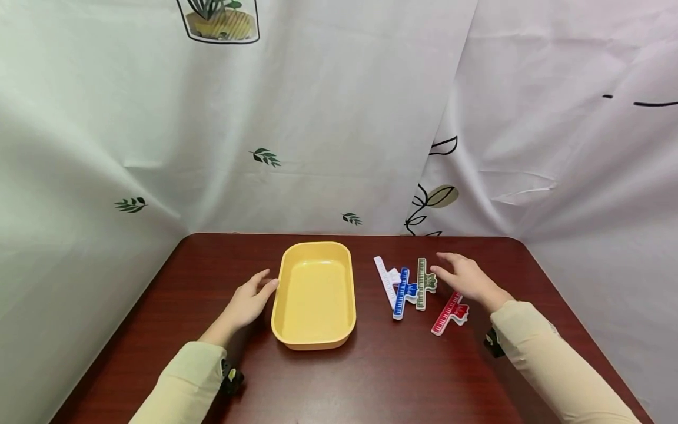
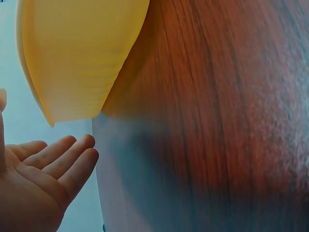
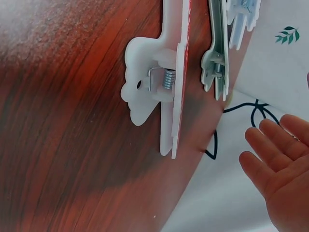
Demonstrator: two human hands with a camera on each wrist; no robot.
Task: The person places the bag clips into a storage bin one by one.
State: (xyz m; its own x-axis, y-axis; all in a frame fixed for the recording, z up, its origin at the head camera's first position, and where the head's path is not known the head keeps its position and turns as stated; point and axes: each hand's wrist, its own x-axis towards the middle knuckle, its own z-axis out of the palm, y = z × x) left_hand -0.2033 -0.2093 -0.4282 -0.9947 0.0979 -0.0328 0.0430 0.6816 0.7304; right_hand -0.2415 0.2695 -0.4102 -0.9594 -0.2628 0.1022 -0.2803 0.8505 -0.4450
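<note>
Beside the left rim of a yellow plastic tray [image 1: 316, 300], my left hand [image 1: 248, 303] is held with relaxed fingers and grips nothing; whether it touches the rim I cannot tell. To the right of the tray lie ruler-shaped clips: a white clip [image 1: 386, 282], a blue clip [image 1: 402, 294], a green clip [image 1: 422, 284] and a red clip [image 1: 448, 314]. Over the red clip's upper end hovers my right hand [image 1: 466, 278], its fingers spread and holding nothing. In the right wrist view, the red clip [image 3: 169, 92] shows its spring from the side, apart from the fingers.
Everything stands on a dark red-brown wooden table [image 1: 381, 371]. White cloth [image 1: 328, 118] with leaf prints hangs along its back and sides. The white and blue clips touch or overlap at their lower ends. Dark devices sit at both wrists.
</note>
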